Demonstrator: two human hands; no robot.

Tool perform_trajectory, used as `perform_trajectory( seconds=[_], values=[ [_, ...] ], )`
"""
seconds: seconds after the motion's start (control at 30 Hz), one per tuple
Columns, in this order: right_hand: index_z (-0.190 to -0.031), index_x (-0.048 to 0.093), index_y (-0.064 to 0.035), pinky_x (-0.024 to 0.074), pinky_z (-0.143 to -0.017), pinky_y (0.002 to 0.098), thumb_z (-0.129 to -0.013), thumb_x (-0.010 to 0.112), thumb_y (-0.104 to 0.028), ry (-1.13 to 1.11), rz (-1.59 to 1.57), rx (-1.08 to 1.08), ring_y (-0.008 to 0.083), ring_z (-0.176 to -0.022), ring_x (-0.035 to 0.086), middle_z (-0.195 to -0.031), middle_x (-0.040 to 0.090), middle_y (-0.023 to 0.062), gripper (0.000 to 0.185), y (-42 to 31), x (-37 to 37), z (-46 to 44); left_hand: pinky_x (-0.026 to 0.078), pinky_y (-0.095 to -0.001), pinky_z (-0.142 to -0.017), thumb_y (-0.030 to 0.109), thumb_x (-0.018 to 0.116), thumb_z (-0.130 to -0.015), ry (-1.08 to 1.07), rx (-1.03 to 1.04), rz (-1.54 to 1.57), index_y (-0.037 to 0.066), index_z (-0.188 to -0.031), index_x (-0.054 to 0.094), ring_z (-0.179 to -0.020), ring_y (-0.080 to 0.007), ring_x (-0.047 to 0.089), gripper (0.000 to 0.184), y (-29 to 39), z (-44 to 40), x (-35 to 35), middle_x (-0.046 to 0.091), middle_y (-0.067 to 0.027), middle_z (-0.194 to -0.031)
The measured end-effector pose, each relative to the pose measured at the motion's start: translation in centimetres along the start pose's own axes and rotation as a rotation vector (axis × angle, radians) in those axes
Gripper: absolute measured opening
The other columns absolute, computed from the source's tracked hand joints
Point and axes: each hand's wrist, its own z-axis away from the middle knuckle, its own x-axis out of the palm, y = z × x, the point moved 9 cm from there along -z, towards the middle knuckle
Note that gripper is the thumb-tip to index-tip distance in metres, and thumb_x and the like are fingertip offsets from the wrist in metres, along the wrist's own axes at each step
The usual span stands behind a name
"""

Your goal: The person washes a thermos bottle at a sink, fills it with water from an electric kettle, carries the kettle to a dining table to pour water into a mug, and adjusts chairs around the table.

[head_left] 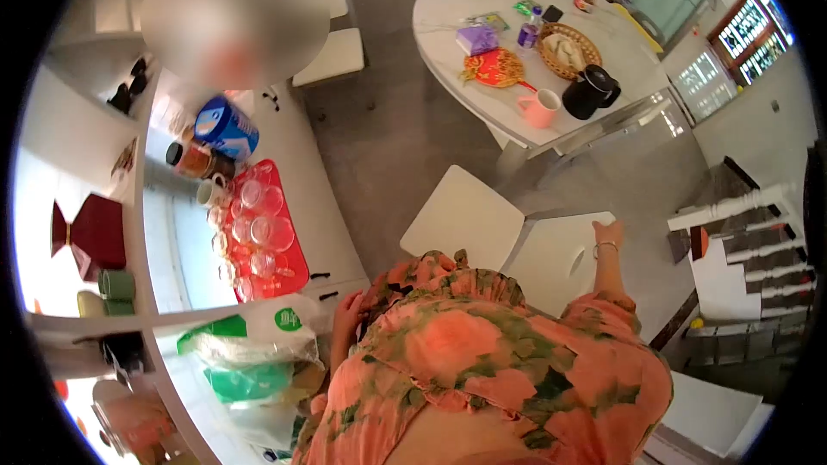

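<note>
My right hand [608, 232] is at the far corner of a white chair [551, 250], its fingers curled over the edge, with a bracelet at the wrist. My left hand [347, 312] hangs beside the white counter's front edge, near a dark cabinet handle [328, 295]. Its fingers are loosely extended and nothing shows in them. Close to it on the counter lie plastic bags [254, 336], white and green. Beyond them, a red tray [291, 245] holds several clear glass cups [271, 232].
A second white chair [465, 220] adjoins the first. On the marble-look table [448, 17] are a black kettle [589, 93], pink mug [540, 108], wicker basket [594, 53] and red fan [495, 67]. A blue tin [226, 127] stands on the counter near another person [237, 17]. Stairs [741, 250] rise right.
</note>
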Motion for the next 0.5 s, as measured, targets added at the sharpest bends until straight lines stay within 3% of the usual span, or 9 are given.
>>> perform_trajectory(
  seconds=[0.07, 0.2, 0.33, 0.4, 0.47, 0.5],
  values=[
    [-0.119, 0.052, 0.0036, 0.0460, -0.094, 0.0408, -0.075, 0.076, -0.030, -0.050, 0.084, 0.019, 0.0343, -0.111, 0.057, -0.118, 0.058, 0.0235, 0.061, 0.2, 1.0, -1.2, 0.048, -0.0264, -0.069, 0.029, 0.055, -0.095, 0.049, -0.019, 0.111, 0.004, -0.130, 0.049, -0.092, -0.0169, 0.061, 0.044, -1.2, -0.8, -1.5, 0.058, -0.0102, -0.118],
    [-0.109, 0.056, 0.0024, 0.0473, -0.091, 0.0423, -0.074, 0.076, -0.033, -0.068, -0.001, -0.003, 0.0372, -0.108, 0.058, -0.116, 0.060, 0.0225, 0.053, -0.9, -0.7, -2.5, 0.052, -0.0308, -0.073, 0.027, 0.056, -0.095, 0.120, -0.068, 0.229, 0.004, -0.129, 0.049, -0.095, -0.0225, 0.062, 0.042, -3.1, -2.3, -2.1, 0.056, -0.0115, -0.120],
    [-0.116, 0.055, 0.0017, 0.0459, -0.094, 0.0404, -0.076, 0.074, -0.030, 0.012, 0.017, -0.117, 0.0372, -0.111, 0.056, -0.119, 0.058, 0.0240, 0.054, -1.2, 0.7, -7.3, 0.052, -0.0373, -0.081, 0.030, 0.059, -0.093, 0.113, -0.082, 0.238, 0.005, -0.129, 0.049, -0.098, -0.0251, 0.061, 0.044, -3.0, -3.2, -1.0, 0.056, -0.0123, -0.120],
    [-0.120, 0.054, 0.0013, 0.0453, -0.095, 0.0401, -0.077, 0.073, -0.029, 0.006, 0.014, -0.131, 0.0367, -0.113, 0.056, -0.120, 0.058, 0.0242, 0.056, -2.2, 0.1, -8.2, 0.052, -0.0365, -0.078, 0.029, 0.059, -0.094, 0.083, -0.101, 0.291, 0.003, -0.133, 0.045, -0.096, -0.0237, 0.061, 0.049, -4.6, -5.2, -1.2, 0.056, -0.0127, -0.119],
    [-0.131, 0.046, 0.0011, 0.0416, -0.099, 0.0410, -0.081, 0.070, -0.029, -0.010, -0.057, -0.083, 0.0358, -0.121, 0.049, -0.130, 0.051, 0.0236, 0.064, -1.8, 0.0, -8.5, 0.052, -0.0357, -0.075, 0.029, 0.058, -0.094, 0.070, -0.120, 0.359, 0.001, -0.136, 0.041, -0.094, -0.0223, 0.061, 0.054, -4.5, -5.9, -0.2, 0.057, -0.0132, -0.118],
    [-0.138, 0.037, 0.0008, 0.0377, -0.103, 0.0431, -0.082, 0.069, -0.031, -0.118, -0.224, -0.003, 0.0352, -0.128, 0.042, -0.140, 0.042, 0.0216, 0.071, -0.9, 1.2, -8.9, 0.052, -0.0366, -0.080, 0.030, 0.059, -0.094, 0.121, -0.163, 0.382, 0.001, -0.136, 0.040, -0.098, -0.0241, 0.060, 0.055, -3.4, -5.8, 0.8, 0.056, -0.0140, -0.119]
  ],
)
